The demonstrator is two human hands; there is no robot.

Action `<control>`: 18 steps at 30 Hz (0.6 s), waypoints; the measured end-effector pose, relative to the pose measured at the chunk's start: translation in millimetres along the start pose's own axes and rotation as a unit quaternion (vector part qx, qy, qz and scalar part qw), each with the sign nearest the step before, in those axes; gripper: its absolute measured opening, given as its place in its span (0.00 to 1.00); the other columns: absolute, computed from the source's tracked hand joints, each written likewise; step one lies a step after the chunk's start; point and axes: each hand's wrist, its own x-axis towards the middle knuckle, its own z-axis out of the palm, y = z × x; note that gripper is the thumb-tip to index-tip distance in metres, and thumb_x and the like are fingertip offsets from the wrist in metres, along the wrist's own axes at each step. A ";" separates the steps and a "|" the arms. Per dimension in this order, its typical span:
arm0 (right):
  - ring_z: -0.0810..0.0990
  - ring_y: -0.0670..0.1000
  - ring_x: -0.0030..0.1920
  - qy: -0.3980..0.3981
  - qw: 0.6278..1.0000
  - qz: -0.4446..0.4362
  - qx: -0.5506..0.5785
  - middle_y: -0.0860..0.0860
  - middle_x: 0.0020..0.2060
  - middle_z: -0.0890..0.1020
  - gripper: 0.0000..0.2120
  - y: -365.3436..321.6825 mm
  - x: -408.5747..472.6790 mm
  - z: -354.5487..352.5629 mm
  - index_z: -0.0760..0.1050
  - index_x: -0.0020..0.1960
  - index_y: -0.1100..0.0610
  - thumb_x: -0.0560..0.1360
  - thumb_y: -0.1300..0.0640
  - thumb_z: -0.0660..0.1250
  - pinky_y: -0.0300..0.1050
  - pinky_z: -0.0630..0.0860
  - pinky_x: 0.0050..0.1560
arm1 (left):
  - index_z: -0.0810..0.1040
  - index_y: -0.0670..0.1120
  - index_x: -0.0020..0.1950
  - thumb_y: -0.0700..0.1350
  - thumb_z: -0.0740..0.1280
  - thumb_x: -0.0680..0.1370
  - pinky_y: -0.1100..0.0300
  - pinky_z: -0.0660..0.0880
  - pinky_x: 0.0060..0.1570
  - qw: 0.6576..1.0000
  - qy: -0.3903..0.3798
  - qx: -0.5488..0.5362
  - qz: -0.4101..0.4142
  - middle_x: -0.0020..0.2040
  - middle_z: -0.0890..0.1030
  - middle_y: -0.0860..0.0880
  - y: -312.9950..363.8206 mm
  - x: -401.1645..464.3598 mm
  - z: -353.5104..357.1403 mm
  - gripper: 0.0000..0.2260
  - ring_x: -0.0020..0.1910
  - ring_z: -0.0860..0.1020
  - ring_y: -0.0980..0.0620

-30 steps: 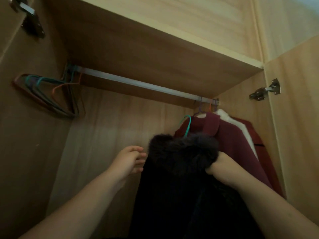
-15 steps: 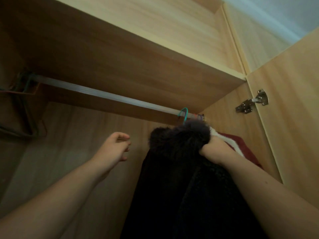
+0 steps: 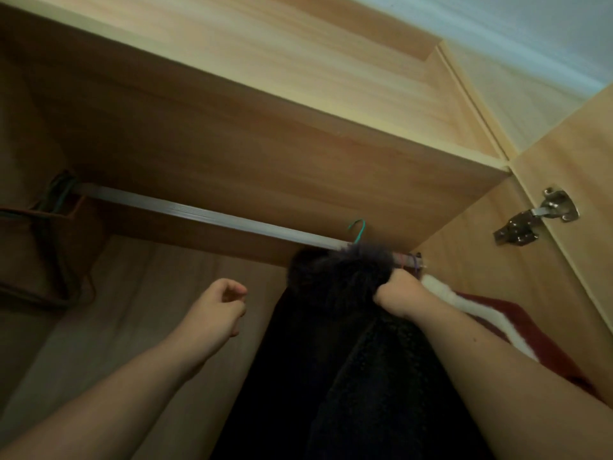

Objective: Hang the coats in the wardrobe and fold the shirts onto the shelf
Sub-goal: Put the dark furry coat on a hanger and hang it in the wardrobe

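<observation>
A black coat with a furry collar hangs from a teal hanger whose hook pokes up at the metal wardrobe rail. My right hand grips the coat at its collar, just under the rail's right end. Whether the hook sits over the rail I cannot tell. My left hand hovers to the left of the coat with loosely curled fingers, holding nothing. Behind my right arm hangs a dark red coat with a white lining.
Several empty hangers bunch at the rail's left end. A wooden shelf board runs right above the rail. The open door with a metal hinge stands at the right. The rail between the empty hangers and the coat is bare.
My right hand has lifted the black coat up until the teal hook reaches the rail. My left hand rose a little beside it. The camera tilted upward.
</observation>
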 end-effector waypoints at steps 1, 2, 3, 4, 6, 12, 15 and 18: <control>0.81 0.58 0.54 -0.001 1.000 0.011 -0.003 0.57 0.50 0.83 0.10 1.7 2.7 4.2 0.80 0.52 0.64 0.73 0.61 0.66 0.48 0.76 0.53 | 0.76 0.46 0.54 0.34 0.62 0.77 0.55 0.75 0.42 1.000 0.000 0.002 -0.003 0.53 0.78 0.46 -3.8 0.5 -1.2 0.10 0.48 0.77 0.47; 0.81 0.59 0.52 -0.008 1.000 0.020 -0.006 0.57 0.48 0.84 0.10 2.3 5.9 8.5 0.80 0.51 0.64 0.73 0.61 0.67 0.49 0.77 0.51 | 0.76 0.46 0.53 0.34 0.62 0.77 0.54 0.75 0.43 1.000 0.003 0.003 -0.005 0.54 0.78 0.46 -8.6 1.2 -3.5 0.10 0.50 0.77 0.46; 0.81 0.59 0.51 -0.023 0.999 0.028 -0.012 0.58 0.46 0.83 0.10 1.0 6.9 9.6 0.80 0.49 0.65 0.73 0.60 0.66 0.50 0.77 0.48 | 0.76 0.46 0.52 0.34 0.62 0.77 0.54 0.75 0.43 1.000 0.008 0.003 -0.005 0.54 0.78 0.45 -12.8 1.7 -5.1 0.10 0.51 0.77 0.45; 0.81 0.58 0.49 -0.042 0.998 0.035 -0.020 0.58 0.45 0.82 0.09 -2.1 5.7 9.0 0.79 0.48 0.66 0.73 0.61 0.66 0.49 0.76 0.45 | 0.76 0.46 0.52 0.33 0.62 0.77 0.55 0.74 0.42 1.000 0.013 0.005 -0.007 0.54 0.78 0.44 -17.4 1.2 -7.5 0.09 0.51 0.77 0.45; 0.79 0.57 0.45 -0.069 0.995 0.055 -0.039 0.58 0.43 0.80 0.08 -8.3 4.4 5.7 0.78 0.46 0.67 0.74 0.61 0.65 0.44 0.72 0.37 | 0.76 0.45 0.52 0.33 0.62 0.77 0.55 0.74 0.42 1.000 0.018 0.015 -0.012 0.54 0.78 0.44 -27.1 -0.6 -11.4 0.09 0.50 0.76 0.47; 0.72 0.54 0.47 -0.134 0.980 0.051 -0.139 0.55 0.47 0.75 0.03 -13.5 -6.6 -1.4 0.72 0.45 0.58 0.76 0.60 0.65 0.44 0.69 0.48 | 0.76 0.46 0.51 0.34 0.63 0.77 0.53 0.76 0.44 0.998 -0.002 0.019 -0.055 0.54 0.77 0.45 -54.3 -10.0 -15.4 0.08 0.54 0.76 0.44; 0.71 0.55 0.47 -0.144 0.974 0.059 -0.167 0.54 0.47 0.74 0.03 -17.3 -16.3 -15.2 0.72 0.47 0.57 0.77 0.58 0.65 0.44 0.69 0.48 | 0.76 0.47 0.51 0.36 0.63 0.77 0.51 0.77 0.46 0.997 -0.016 0.018 -0.071 0.54 0.77 0.46 -60.3 -14.9 -10.6 0.08 0.54 0.77 0.45; 0.75 0.55 0.44 -0.144 0.968 0.076 -0.190 0.54 0.43 0.76 0.06 -23.4 -27.2 -32.0 0.75 0.44 0.58 0.75 0.55 0.67 0.44 0.71 0.39 | 0.76 0.47 0.51 0.36 0.63 0.77 0.51 0.77 0.47 0.995 -0.041 0.009 -0.088 0.54 0.77 0.46 -61.0 -23.2 -1.6 0.08 0.53 0.77 0.46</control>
